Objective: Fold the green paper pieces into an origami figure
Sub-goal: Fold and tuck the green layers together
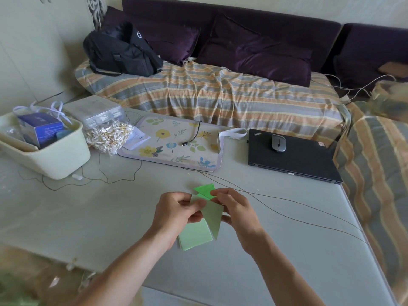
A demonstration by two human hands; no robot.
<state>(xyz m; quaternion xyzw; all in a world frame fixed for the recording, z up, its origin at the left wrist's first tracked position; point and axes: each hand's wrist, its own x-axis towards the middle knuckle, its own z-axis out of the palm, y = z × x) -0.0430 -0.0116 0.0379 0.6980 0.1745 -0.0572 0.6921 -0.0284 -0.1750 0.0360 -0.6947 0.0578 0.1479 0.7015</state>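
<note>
- Left hand (176,214) and right hand (234,208) both pinch the folded green paper (207,212), held just above the table (110,217).
- More green sheets (194,238) lie beneath the hands.
- Far left, a cream bin (61,160) holds a blue box (39,129).
- Beside the bin, a clear bag of cotton swabs (108,135).
- Far right, a mouse (278,142) rests on a closed laptop (293,160).

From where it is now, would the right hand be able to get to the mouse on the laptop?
Probably yes, but not freely: the right hand is pinching the green paper pieces together with the left hand. The table stretch toward the mouse on the closed laptop shows only thin wires, nothing blocking.
</note>
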